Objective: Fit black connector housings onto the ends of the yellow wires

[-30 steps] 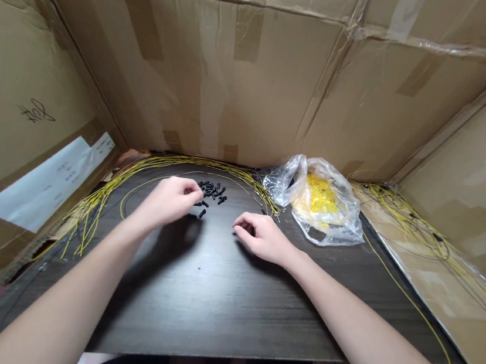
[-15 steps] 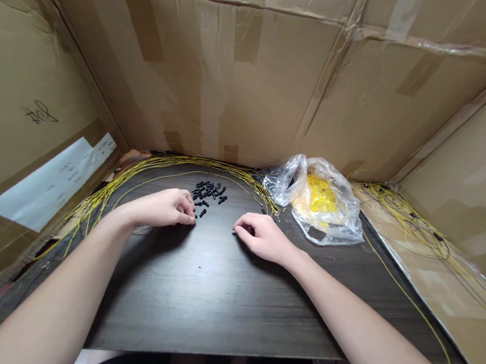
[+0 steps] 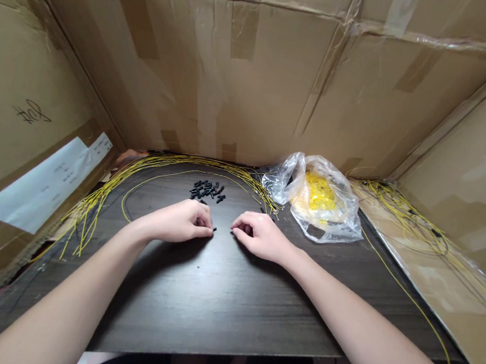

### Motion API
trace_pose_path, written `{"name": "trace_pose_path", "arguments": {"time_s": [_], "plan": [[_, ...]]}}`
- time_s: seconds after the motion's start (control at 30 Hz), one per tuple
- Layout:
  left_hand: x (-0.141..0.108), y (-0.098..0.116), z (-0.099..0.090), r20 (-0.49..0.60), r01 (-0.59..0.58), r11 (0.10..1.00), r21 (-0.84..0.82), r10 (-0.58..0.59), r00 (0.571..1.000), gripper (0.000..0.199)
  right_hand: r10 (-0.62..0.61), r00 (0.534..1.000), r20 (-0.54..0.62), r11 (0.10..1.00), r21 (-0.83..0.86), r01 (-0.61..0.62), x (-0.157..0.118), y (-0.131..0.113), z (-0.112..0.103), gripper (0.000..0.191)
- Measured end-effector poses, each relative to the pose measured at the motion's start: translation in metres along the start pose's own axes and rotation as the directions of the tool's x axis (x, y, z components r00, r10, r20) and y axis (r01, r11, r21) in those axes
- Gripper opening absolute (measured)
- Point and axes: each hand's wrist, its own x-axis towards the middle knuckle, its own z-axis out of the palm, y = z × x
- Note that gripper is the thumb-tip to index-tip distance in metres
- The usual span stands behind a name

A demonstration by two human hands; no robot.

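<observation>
My left hand (image 3: 191, 222) is closed in a pinch just above the table, with the end of a small black plastic piece (image 3: 214, 229) poking out from thumb and forefinger. Across a narrow gap, my right hand (image 3: 256, 234) is pinched too; only a tiny dark tip shows at its fingers, too small to name. Behind my left hand lies a heap of small black plastic pieces (image 3: 206, 189), its near edge partly covered by that hand. A few dark bits (image 3: 263, 211) lie just behind my right hand.
A bundle of yellow wires (image 3: 175, 159) curves along the table's back and left. At back right sits a clear plastic bag (image 3: 343, 230) with yellow contents. More wires (image 3: 419, 224) lie on cardboard at the right. Cardboard walls (image 3: 264, 84) enclose the dark table (image 3: 218, 315).
My left hand has moved right and slightly nearer me, from beside the black heap toward my right hand, with a small black piece now showing at its fingertips. My right hand has hardly moved.
</observation>
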Motion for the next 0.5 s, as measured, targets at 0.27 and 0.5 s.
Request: {"name": "trace_pose_path", "arguments": {"time_s": [0.27,0.5], "plan": [[0.010,0.015,0.022,-0.058,-0.062,0.997,-0.044,0.059,0.997,0.027,-0.003,0.999,-0.040,1.000,0.011,0.003,-0.001,0.002,0.000,0.014],[0.008,0.017,0.016,-0.065,-0.033,0.994,-0.101,0.026,0.998,0.028,0.020,0.998,-0.060,0.981,0.195,-0.008,0.000,-0.004,-0.007,0.010]]}}
